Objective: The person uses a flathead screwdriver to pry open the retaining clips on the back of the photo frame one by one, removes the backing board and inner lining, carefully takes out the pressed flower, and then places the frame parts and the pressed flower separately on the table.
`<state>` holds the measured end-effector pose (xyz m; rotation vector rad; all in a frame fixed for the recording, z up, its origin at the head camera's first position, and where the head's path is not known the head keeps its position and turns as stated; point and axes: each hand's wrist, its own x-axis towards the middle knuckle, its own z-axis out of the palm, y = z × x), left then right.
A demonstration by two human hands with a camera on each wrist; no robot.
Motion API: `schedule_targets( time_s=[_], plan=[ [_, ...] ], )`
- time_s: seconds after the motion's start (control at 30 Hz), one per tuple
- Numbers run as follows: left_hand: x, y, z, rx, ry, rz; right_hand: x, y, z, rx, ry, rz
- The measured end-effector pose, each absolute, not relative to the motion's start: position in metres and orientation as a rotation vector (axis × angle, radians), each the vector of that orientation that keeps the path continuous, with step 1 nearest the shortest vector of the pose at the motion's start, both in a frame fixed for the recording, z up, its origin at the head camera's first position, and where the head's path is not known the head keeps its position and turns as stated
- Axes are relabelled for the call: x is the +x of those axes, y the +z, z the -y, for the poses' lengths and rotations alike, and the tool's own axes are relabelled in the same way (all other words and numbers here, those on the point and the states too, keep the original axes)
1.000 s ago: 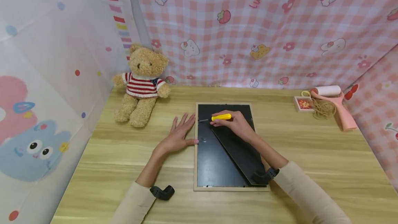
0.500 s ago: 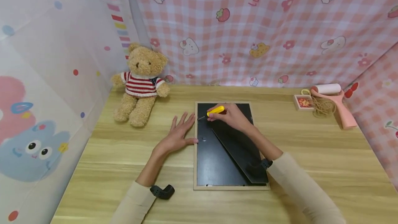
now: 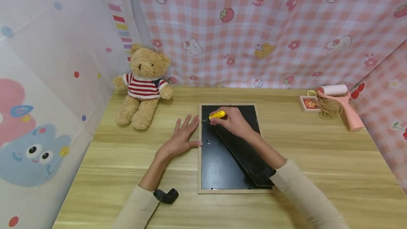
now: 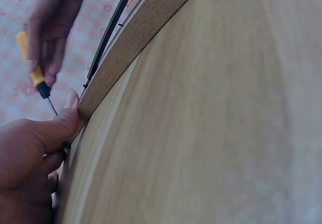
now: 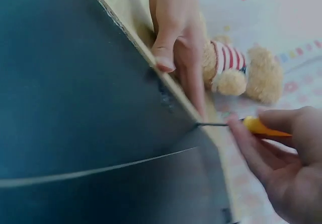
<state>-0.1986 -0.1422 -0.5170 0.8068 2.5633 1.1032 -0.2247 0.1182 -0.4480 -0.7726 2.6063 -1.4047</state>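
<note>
A picture frame with a light wood border lies face down on the table, its black backing board showing. On the backing, a black stand flap lies aslant, slightly raised. My right hand pinches a yellow-handled screwdriver. In the right wrist view, the shaft meets the frame's left inner edge near the upper corner. My left hand rests beside that edge with fingers spread. Its thumb touches the wood border, as the left wrist view also shows.
A teddy bear in a striped sweater sits at the back left. At the back right lie a pink-handled roller, a small box and a bundle of twine. A checked curtain hangs behind the table.
My right hand has shifted a little left with the screwdriver, whose handle has tilted up from nearly level. The left hand has stayed in place beside the picture frame.
</note>
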Motion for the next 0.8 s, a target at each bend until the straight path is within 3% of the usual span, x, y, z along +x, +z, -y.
schedule_targets(
  time_s=[0.17, 0.8],
  plan=[
    [-0.197, -0.520, 0.145, 0.813, 1.108, -2.562, -0.225, -0.455, -0.118, -0.702, -1.463, -2.570],
    [-0.199, -0.518, 0.152, 0.816, 1.098, -2.582, -0.256, -0.408, -0.073, -0.927, -0.908, -2.616]
  ],
)
